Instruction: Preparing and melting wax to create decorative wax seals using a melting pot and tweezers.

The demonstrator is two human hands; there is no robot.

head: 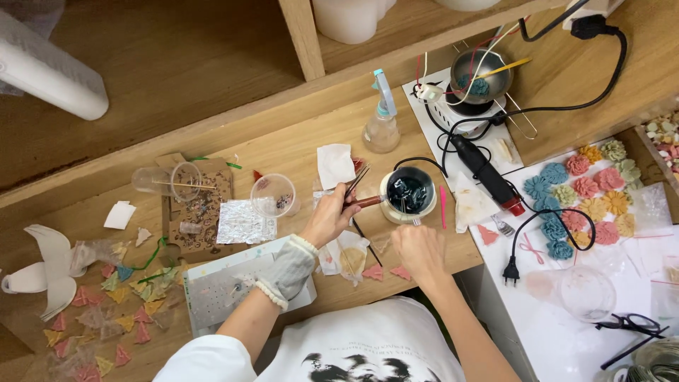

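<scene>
We are holding a brown-handled tool [359, 201] in our left hand [327, 216], fingers closed around it, its tip lying at the small pot [408, 194] of dark blue pieces in the middle of the wooden bench [283, 152]. Our right hand [419, 249] is resting curled beside the pot; we cannot tell if it is gripping anything. Many coloured flower shapes [583, 198] are already lying finished on the white sheet [566, 332], and small triangular pieces [113, 311] are scattered at the left. Wooden shelves are standing behind.

Head view, steeply down, close
</scene>
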